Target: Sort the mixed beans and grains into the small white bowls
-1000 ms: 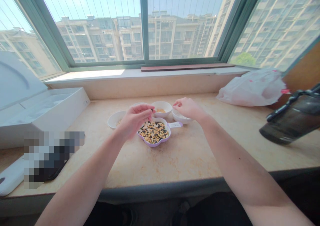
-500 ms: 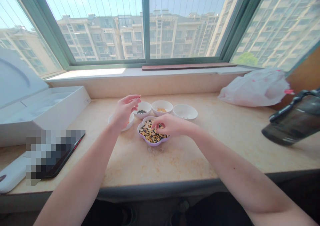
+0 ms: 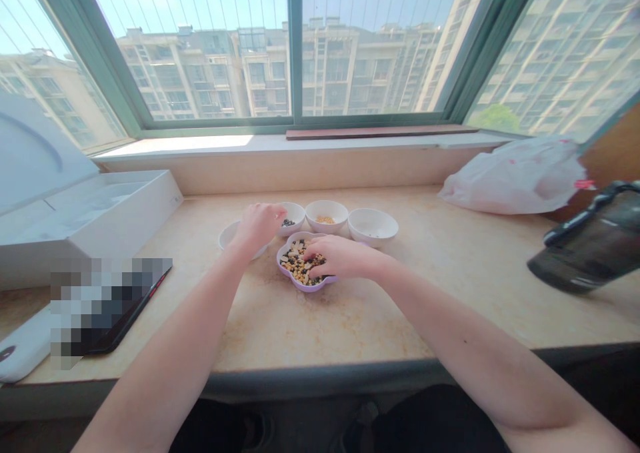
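Note:
A purple flower-shaped dish (image 3: 289,271) of mixed beans sits on the stone counter. Behind it stand several small white bowls: one far left (image 3: 226,238), one with dark beans (image 3: 295,211), one with yellow grains (image 3: 326,211), one nearly bare (image 3: 373,226). My left hand (image 3: 257,226) hovers with curled fingers between the far-left bowl and the dark-bean bowl; what it holds is hidden. My right hand (image 3: 340,256) lies over the purple dish, fingertips pinched into the beans.
A white open box (image 3: 85,219) stands at the left, a dark tablet (image 3: 135,299) in front of it. A white plastic bag (image 3: 515,176) and a dark jug (image 3: 590,243) are at the right. The counter's front edge (image 3: 320,373) runs close to me.
My right hand came back from the right white bowl to the purple dish and dipped into the beans. My left hand went from the dish up to the left bowls and curled shut.

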Demonstrator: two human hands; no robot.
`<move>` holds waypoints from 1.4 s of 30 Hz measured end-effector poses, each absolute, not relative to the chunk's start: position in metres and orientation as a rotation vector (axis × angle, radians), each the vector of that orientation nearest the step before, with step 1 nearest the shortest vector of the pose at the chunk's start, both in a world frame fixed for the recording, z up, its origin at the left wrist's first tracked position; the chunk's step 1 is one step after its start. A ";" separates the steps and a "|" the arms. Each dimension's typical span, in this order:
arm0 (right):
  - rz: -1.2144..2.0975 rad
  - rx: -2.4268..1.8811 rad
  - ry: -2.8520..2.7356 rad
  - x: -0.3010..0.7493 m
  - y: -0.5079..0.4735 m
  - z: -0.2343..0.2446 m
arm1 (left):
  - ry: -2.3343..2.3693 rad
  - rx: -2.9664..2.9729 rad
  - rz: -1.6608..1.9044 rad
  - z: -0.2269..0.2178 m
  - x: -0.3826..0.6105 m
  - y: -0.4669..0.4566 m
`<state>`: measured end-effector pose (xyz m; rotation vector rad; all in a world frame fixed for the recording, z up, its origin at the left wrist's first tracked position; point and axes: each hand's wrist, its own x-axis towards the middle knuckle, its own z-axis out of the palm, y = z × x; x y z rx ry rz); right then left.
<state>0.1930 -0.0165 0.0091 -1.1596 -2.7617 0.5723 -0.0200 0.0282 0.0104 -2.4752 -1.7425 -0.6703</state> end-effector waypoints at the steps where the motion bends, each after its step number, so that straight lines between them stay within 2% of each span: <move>1: 0.560 -1.166 -2.777 0.193 -0.016 0.009 | -1.748 -2.481 -0.589 0.011 -0.020 0.026; 5: 0.579 -1.214 -2.759 0.194 -0.014 0.008 | -1.770 -2.493 -0.498 0.011 -0.019 0.022; 29: 0.583 -1.062 -2.492 0.204 -0.004 0.003 | -1.737 -2.498 -0.848 0.002 -0.023 0.024; 36: 0.888 -1.024 -2.067 0.220 -0.002 0.023 | -1.710 -2.596 -0.916 0.007 -0.016 0.005; 42: 1.180 -0.759 -1.655 0.236 0.003 0.036 | -1.448 -2.920 -0.701 0.011 -0.003 -0.015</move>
